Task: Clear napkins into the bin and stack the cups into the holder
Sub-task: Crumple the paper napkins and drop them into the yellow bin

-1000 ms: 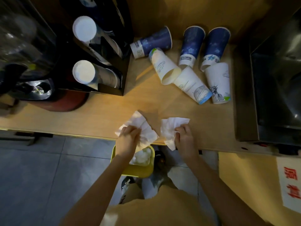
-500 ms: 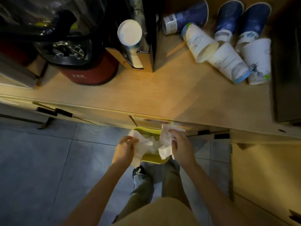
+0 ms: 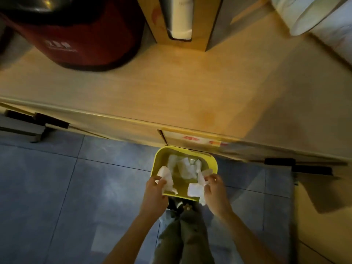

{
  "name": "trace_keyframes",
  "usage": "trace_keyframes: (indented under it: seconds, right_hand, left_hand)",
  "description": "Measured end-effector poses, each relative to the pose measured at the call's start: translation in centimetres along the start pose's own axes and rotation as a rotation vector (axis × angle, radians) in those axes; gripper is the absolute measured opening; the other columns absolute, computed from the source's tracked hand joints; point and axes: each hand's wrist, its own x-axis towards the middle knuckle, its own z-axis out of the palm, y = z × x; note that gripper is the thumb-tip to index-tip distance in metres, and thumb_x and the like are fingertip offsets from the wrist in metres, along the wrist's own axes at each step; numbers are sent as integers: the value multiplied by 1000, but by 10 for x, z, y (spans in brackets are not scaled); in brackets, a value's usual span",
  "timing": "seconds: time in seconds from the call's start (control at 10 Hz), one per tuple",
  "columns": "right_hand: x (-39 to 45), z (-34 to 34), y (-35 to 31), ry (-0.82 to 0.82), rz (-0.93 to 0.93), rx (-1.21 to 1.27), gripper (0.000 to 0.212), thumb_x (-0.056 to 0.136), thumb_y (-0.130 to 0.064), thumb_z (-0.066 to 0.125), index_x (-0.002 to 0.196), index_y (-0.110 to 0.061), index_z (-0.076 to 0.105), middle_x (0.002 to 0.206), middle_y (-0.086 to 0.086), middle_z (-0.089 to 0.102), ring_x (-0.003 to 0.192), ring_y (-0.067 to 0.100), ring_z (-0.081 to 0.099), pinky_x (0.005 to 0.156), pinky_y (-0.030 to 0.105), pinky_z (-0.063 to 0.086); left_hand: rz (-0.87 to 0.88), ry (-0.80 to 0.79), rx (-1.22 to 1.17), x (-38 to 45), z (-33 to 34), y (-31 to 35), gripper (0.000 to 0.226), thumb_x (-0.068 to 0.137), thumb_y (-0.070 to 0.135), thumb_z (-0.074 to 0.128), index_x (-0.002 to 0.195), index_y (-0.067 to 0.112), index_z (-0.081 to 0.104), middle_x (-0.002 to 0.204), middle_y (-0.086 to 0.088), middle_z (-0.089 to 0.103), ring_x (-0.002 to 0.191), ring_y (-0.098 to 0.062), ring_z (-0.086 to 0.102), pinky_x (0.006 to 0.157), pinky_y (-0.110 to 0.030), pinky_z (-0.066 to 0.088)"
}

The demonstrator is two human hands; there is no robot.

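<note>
Holding one crumpled napkin apiece over the yellow bin (image 3: 213, 162), which stands on the floor tight against the front edge of the bench (image 3: 171, 96). Left hand (image 3: 155, 189) pinched shut on the left napkin (image 3: 167, 177), above the bin's near-left corner; right hand (image 3: 216, 189) clenched on the right napkin (image 3: 195, 189), draped across the near rim. Neither let go yet. More white paper (image 3: 185, 167) already down inside the bin.

Compared with a second ago: both napkins lifted off the bench's front edge, carried down past it and brought over the bin mouth, head tipped down to follow. Bench surface near the front edge now bare of paper, so napkin-clearing probably finishes with this drop.

Up top, only slivers: cup holder (image 3: 181, 21) at the bench's back edge beside a red appliance (image 3: 85, 40), and white cups (image 3: 314, 21) lying at the back-right corner, unstacked. Stacking half of the job apparently not begun.
</note>
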Motion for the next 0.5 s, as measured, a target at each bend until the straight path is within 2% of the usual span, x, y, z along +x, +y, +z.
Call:
trace_keyframes:
  seconds: [0.1,0.2,0.3,0.4,0.5]
  right_hand:
    - [24,29,21,-67,0,17,26,89,-7,50,113,-1,57,132,14,44,108,27,56,83,20,35]
    - [56,58,46,-153,-22,-75,26,91,-12,49,113,-1,57,129,13,49,110,25,55,81,18,33]
    - [89,85,70,-210,-41,-173,27,95,-13,41,113,-2,58,125,14,56,109,25,56,83,22,39]
    - [118,109,93,-212,-39,-159,29,95,-13,38,114,0,56,112,16,61,99,28,58,73,18,40]
    - [142,137,112,-133,25,-113,35,94,-12,37,123,4,49,83,-4,54,72,8,51,58,11,40]
  left_hand:
    - [38,-10,40,32,31,-13,44,85,-5,48,127,8,46,140,-14,35,123,-29,42,103,-29,39]
    - [-20,14,28,69,58,-26,43,86,-5,47,126,9,49,137,-12,38,120,-27,46,98,-27,42]
    - [-31,-25,109,103,84,-41,34,87,3,51,120,9,56,130,-12,47,111,-27,55,92,-28,46]
    - [-52,-53,136,133,108,-56,27,89,13,52,114,13,60,120,-11,56,103,-25,60,86,-32,51]
    - [-50,-68,111,159,124,-68,22,89,15,51,110,14,59,109,-10,61,96,-23,62,86,-36,54]
